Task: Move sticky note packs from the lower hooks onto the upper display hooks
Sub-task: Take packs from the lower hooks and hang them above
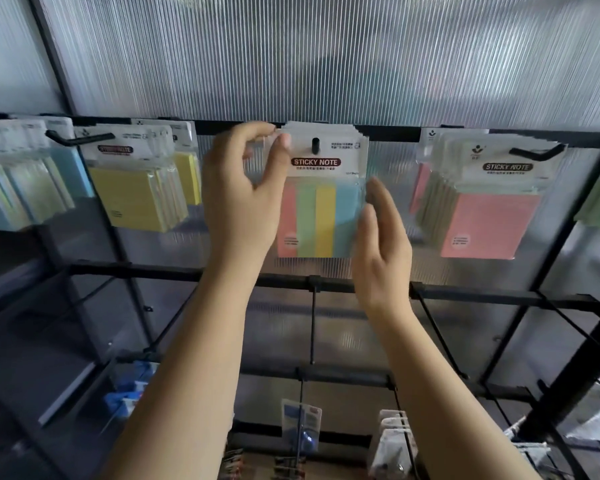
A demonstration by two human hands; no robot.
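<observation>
A stack of multicolour sticky note packs (pixel 321 216), striped pink, green, yellow and blue, hangs on the upper middle hook (pixel 315 145). My left hand (pixel 243 199) pinches the front pack's top left corner between thumb and fingers. At the pack's lower right edge my right hand (pixel 381 244) is raised with straight fingers and holds nothing; it is blurred. Other upper hooks carry yellow packs (pixel 132 199), pale blue and green packs (pixel 18 192) and pink packs (pixel 482 216).
Black rails (pixel 326 284) cross below the packs, with a ribbed translucent panel (pixel 326 64) behind. Lower hooks hold a blue carded item (pixel 300 427) and white packets (pixel 394 441). A black frame post (pixel 568 382) slants at right.
</observation>
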